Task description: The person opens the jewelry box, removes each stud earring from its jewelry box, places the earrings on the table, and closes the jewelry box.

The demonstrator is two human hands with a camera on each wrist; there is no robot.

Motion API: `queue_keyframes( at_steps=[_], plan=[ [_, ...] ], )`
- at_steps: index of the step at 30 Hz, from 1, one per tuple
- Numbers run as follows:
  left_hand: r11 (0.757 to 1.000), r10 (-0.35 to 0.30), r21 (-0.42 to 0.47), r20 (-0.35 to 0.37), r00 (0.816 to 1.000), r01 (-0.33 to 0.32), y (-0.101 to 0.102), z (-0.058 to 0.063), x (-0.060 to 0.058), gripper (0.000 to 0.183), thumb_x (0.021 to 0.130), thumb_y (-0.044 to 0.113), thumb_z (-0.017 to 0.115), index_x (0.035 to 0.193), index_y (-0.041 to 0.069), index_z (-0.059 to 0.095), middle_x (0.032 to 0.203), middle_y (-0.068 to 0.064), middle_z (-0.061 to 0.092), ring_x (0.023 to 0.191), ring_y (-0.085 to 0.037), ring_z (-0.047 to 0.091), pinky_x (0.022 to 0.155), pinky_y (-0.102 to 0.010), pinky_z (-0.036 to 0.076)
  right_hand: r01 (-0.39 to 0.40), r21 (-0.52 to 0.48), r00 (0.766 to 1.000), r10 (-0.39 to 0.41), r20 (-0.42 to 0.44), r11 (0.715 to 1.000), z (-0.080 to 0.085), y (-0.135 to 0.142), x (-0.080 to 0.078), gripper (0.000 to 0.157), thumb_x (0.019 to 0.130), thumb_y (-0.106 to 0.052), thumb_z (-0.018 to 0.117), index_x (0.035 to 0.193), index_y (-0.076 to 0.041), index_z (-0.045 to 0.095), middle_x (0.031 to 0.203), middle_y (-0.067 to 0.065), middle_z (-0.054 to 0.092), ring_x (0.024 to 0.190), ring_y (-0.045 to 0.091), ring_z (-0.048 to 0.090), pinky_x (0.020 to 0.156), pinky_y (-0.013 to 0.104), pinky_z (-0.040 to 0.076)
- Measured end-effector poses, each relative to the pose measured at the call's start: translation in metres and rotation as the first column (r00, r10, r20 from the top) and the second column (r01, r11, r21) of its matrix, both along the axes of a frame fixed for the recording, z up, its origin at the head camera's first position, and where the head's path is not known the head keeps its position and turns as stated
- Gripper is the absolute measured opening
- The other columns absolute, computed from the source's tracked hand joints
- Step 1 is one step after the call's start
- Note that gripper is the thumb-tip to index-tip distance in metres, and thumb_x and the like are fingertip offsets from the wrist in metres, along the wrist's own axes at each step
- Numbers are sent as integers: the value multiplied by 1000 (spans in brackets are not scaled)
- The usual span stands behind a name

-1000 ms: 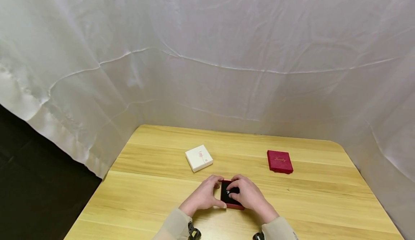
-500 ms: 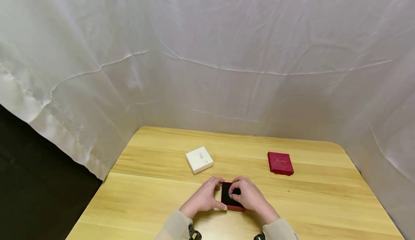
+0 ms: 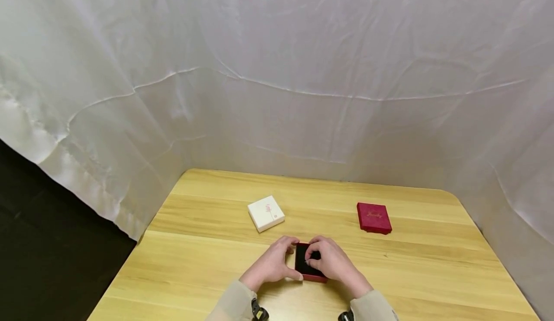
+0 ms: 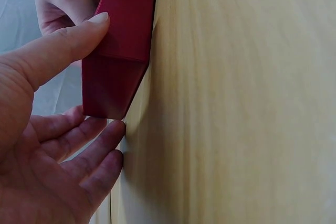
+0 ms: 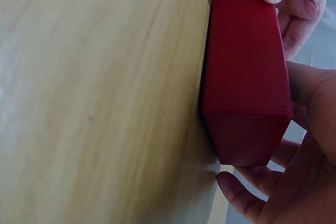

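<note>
Two hands meet at a small red jewelry box, and the right fingertips are over its black pad.
On the left, a white box with a pink flower (image 3: 266, 213) sits well past the left hand (image 3: 273, 262), which holds the left side of the red jewelry box (image 3: 315, 278), with its thumb on the near wall. The box lies flat on the wooden table, between the two hands; it looks almost square, so no side is clearly longer. Its black pad (image 3: 300, 252) is right under the right hand (image 3: 332, 262), the nearer hand to it. That thumb and finger pinch a tiny shiny piece (image 3: 306, 262), too small to name, just above or touching the pad; I cannot tell which. Farther right and back is a dark red lid with gold writing (image 3: 374, 218).
</note>
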State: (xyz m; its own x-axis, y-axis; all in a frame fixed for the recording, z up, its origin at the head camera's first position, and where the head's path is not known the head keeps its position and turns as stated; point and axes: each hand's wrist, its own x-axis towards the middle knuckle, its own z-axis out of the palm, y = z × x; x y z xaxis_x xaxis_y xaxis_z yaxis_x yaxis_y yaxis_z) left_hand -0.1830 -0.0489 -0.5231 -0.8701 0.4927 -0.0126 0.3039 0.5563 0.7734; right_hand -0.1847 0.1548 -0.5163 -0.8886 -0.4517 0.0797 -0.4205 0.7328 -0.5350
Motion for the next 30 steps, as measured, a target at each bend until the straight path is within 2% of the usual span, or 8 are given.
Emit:
queue_keyframes(
  at_steps=[5, 11, 18, 24, 30],
  plan=[
    [1000, -3, 7, 9, 1000, 3, 0, 1, 0, 85, 66, 25, 92, 136, 4, 50, 129, -6, 53, 109, -21, 57, 94, -33, 49, -12, -12, 1000, 12, 18, 1000, 0, 2, -1, 13, 81, -10, 80, 75, -18, 71, 108, 8, 62, 100, 32, 57, 89, 54, 48],
    [1000, -5, 6, 10, 1000, 5, 0, 1, 0, 83, 68, 25, 92, 137, 4, 49, 129, -6, 53, 109, -21, 58, 93, -33, 49, -34, -46, 999, 36, 37, 998, 0, 6, -2, 16, 80, -8, 80, 74, -20, 70, 110, 7, 62, 101, 28, 57, 90, 52, 48],
    [1000, -3, 3, 5, 1000, 3, 0, 1, 0, 83, 67, 24, 92, 135, 5, 50, 128, -5, 54, 109, -21, 58, 93, -34, 49, -58, -117, 994, 68, 83, 991, 4, 13, -2, 18, 82, -7, 78, 74, -21, 68, 115, 11, 60, 104, 31, 56, 92, 55, 46],
    [1000, 1, 9, 14, 1000, -1, 0, 1, 0, 83, 67, 25, 92, 136, 4, 50, 126, -5, 54, 110, -23, 57, 94, -35, 49, -12, -186, 991, 37, 132, 983, 10, 26, 0, 11, 85, -12, 76, 79, -19, 70, 122, 15, 58, 111, 36, 54, 93, 58, 44],
    [1000, 7, 15, 28, 1000, -8, 0, 0, 0, 84, 67, 24, 92, 137, 4, 49, 126, -4, 54, 111, -23, 56, 96, -37, 47, 36, -221, 994, -11, 111, 975, 12, 51, 4, 9, 87, -11, 74, 83, -18, 71, 120, 14, 60, 110, 34, 55, 84, 50, 51]
  ],
)
